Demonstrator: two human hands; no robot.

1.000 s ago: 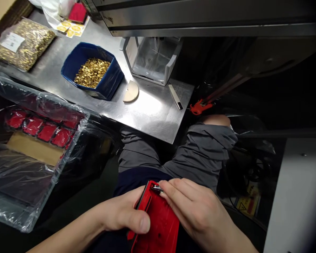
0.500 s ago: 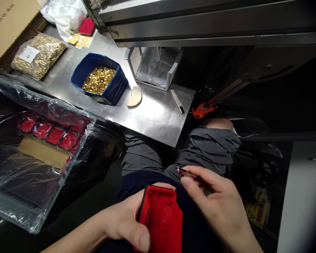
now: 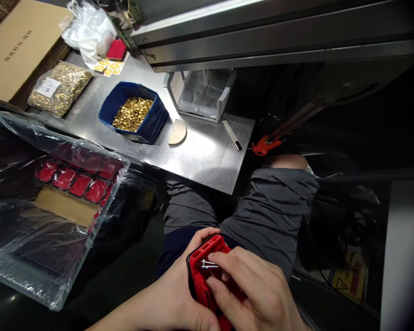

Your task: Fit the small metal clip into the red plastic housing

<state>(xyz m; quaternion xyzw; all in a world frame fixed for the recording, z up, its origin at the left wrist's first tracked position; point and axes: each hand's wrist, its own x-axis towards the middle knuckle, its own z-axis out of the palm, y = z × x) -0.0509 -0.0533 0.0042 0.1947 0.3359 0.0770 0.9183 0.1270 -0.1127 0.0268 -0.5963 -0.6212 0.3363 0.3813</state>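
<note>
Left: plastic-lined crate [image 3: 31,282], red parts [image 3: 79,185] inside. Farther right, on the bench [image 3: 207,168], blue bin [image 3: 156,123] of gold bits [image 3: 133,114]. Near centre, left hand [image 3: 179,289] wrapped around red shell [image 3: 200,276]. Right hand [image 3: 258,287] reaches in, fingertips at thin pins [image 3: 209,266]; can't tell if pinched.

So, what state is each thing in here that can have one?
Red casing: held, hollow side showing.
Left grip: closed around casing.
Right grip: fingers at casing's hollow; hold unclear.
Metal pins: exposed beside right grip.
Blue bin: open, partly filled with gold pieces.
Clear bag: filled; closure unclear.
Lined crate: open, red parts inside.
Grey tray: open, clear plastic inside.
White tool: lying flat.
</note>
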